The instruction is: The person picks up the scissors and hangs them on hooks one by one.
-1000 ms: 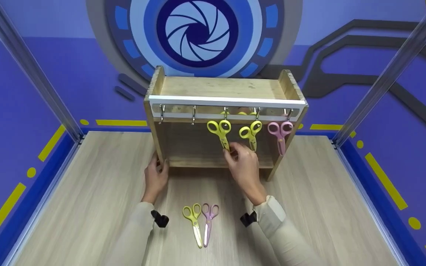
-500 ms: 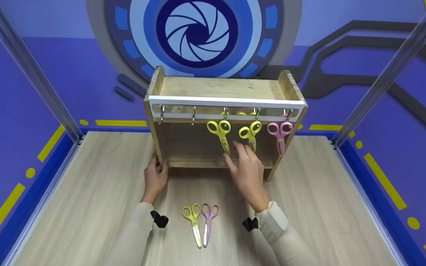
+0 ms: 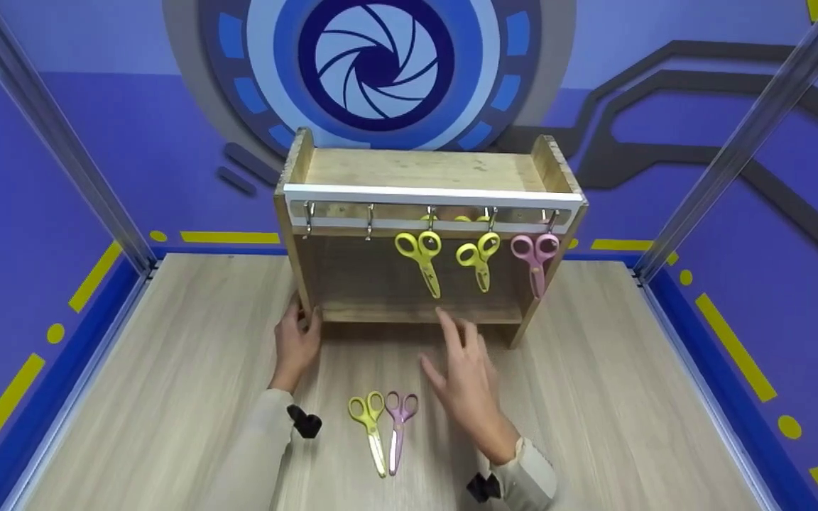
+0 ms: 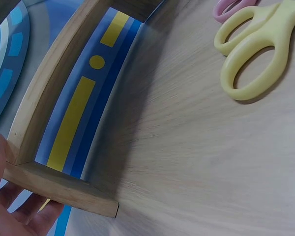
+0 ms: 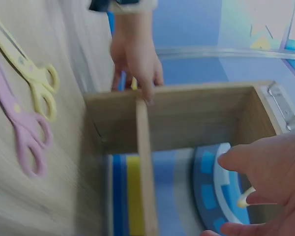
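Observation:
My left hand (image 3: 296, 349) grips the lower left side of a wooden shelf (image 3: 423, 314), its thumb on the inner face and its fingers round the outside. Below the shelf's front, over the table, my right hand (image 3: 471, 387) has spread fingers and holds nothing. From the shelf's hook rail hang yellow scissors (image 3: 426, 265), a second pair of yellow scissors (image 3: 481, 264) and pink scissors (image 3: 537, 266). Flat on the table between the two forearms lie yellow scissors (image 3: 371, 429) and pink scissors (image 3: 397, 431), side by side with handles toward the shelf.
Two hooks at the left of the rail (image 3: 395, 190) carry nothing: the outer hook (image 3: 309, 218) and the one beside it (image 3: 370, 221). Blue printed walls (image 3: 672, 213) and metal posts (image 3: 735, 160) enclose the wood-grain table (image 3: 615, 397).
My right hand has let go of the blade end of the hanging middle yellow scissors and drawn back and down toward the table, fingers spreading. My left hand stays on the shelf.

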### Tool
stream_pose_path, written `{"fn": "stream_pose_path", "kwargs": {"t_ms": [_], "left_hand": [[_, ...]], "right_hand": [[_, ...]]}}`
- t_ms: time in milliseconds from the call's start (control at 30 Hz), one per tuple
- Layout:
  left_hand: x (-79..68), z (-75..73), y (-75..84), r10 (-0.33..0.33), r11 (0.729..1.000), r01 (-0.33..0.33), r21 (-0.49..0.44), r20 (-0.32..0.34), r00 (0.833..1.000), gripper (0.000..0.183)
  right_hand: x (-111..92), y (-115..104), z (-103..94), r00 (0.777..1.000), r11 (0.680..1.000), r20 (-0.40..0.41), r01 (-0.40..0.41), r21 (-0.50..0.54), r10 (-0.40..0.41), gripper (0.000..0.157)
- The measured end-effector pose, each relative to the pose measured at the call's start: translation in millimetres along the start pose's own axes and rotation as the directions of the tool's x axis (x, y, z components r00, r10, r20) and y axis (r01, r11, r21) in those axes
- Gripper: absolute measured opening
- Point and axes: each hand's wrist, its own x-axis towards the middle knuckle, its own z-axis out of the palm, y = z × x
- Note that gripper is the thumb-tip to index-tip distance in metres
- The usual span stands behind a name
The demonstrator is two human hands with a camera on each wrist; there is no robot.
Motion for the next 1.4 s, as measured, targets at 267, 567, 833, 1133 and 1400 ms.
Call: {"fn": "stream_pose_path", "kwargs": {"t_ms": [267, 567, 833, 1133, 1400], "left_hand": [[-0.2, 0.0, -0.2, -0.015, 1.0, 0.015, -0.006, 0.01, 1.0, 0.052], [-0.6, -0.2, -0.7, 0.006, 1.0, -0.006, -0.016, 0.01, 1.0, 0.048], [-0.9, 0.1, 0.0, -0.002, 1.0, 0.002, -0.023, 0.014, 1.0, 0.047], [-2.1, -0.7, -1.1, -0.004, 1.0, 0.005, -0.029, 0.019, 1.0, 0.048], [-0.9, 0.3, -1.1, -0.005, 1.0, 0.005, -0.013, 0.009, 1.0, 0.048]], "right_hand": [[-39.3, -4.0, 23.5, 0.985, 0.993, 0.139, 0.098, 0.071, -0.107, 0.07], [-67.0, -3.5, 48.4, 0.974, 0.988, 0.171, 0.141, 0.06, -0.149, 0.061], [-81.3, -2.9, 59.0, 0.954, 0.991, 0.272, 0.132, 0.007, -0.129, 0.053], [-89.5, -2.1, 63.4, 0.914, 0.986, 0.398, 0.135, -0.102, -0.084, 0.041], [-91.2, 0.4, 67.2, 0.904, 0.982, 0.422, 0.138, -0.128, -0.072, 0.04]]}}
